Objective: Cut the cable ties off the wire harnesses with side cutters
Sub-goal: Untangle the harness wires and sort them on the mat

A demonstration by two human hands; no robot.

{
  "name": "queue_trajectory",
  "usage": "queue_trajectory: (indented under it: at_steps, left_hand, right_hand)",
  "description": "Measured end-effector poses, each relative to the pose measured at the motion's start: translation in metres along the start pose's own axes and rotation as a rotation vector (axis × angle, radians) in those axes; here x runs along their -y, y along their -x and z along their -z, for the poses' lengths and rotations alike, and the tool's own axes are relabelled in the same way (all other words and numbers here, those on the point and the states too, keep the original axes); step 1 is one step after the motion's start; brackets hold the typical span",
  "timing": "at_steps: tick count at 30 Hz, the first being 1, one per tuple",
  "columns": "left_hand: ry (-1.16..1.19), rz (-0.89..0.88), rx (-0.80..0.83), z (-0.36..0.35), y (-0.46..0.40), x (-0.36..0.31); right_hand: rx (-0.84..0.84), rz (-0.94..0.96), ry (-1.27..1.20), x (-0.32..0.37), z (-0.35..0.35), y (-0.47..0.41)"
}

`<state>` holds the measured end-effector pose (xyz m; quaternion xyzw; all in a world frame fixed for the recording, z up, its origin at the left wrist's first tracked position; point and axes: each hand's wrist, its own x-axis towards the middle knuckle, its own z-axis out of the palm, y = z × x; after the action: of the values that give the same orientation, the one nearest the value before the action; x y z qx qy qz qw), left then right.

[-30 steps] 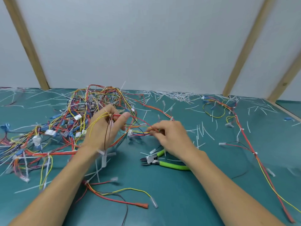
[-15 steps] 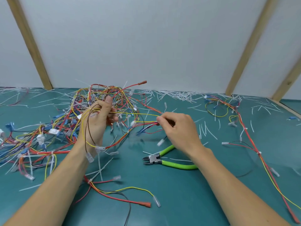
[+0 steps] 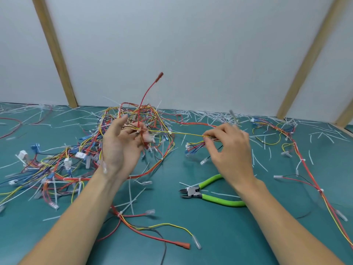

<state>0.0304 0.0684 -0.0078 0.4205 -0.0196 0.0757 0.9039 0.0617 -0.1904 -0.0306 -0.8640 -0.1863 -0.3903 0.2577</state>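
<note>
No brand, label or legible writing shows on anything here, and there are no containers; everything lies loose on the teal, matte worktop [image 3: 219,236].

The left hand [image 3: 119,150], palm up, has its grip curled around a bundle of thin insulated wires [image 3: 140,131] at a white cable tie; a red wire with a rust-coloured terminal sleeve [image 3: 159,75] rises stiffly from that bundle. The right hand [image 3: 232,150] pinches the far end of a taut yellow wire [image 3: 186,133] between thumb and fingertips, along with a small cluster of red, blue and yellow leads ending in a white plastic connector [image 3: 188,145]. The yellow wire stretches straight between the two hands.

The wire harnesses [image 3: 63,163] form a tangled heap of red, yellow, blue and black strands with white blocky connectors, mostly left of and behind the left hand. A second, looser harness [image 3: 305,169] trails down the right side of the worktop.

The side cutters [image 3: 210,194] lie flat just below the right wrist, untouched, with glossy lime-green handles and grey steel jaws slightly parted, pointing left.

Cut cable tie pieces [image 3: 206,113], thin white plastic strips, are scattered thickly along the back edge. Behind stands a plain white wall with slanted pale wooden battens [image 3: 55,52].
</note>
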Motion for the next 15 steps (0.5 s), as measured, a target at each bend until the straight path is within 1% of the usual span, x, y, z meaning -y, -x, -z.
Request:
queue_trajectory:
  at_steps: [3,5,8,10,13,15]
  left_hand:
    - [0.041,0.019,0.022,0.004,-0.001,-0.003]
    - [0.023,0.017,0.003,0.001,0.0,-0.003]
    - [-0.046,-0.018,0.002,-0.004,0.002,-0.001]
    - [-0.161,-0.055,0.017,-0.005,0.0,-0.001]
    - [-0.323,-0.073,0.002,-0.011,-0.002,0.007]
    - [-0.414,-0.064,-0.012,-0.016,-0.002,0.017]
  right_hand:
    - [0.033,-0.066,-0.013,-0.01,-0.002,0.003]
    - [0.062,-0.133,-0.046,-0.016,-0.003,0.005]
    - [0.061,-0.196,-0.099,-0.016,0.001,0.002]
    - [0.095,-0.169,-0.079,-0.012,0.004,0.0]
    - [0.234,-0.045,0.027,0.005,0.006,0.001]
    - [0.311,0.047,-0.014,0.024,0.004,0.003]
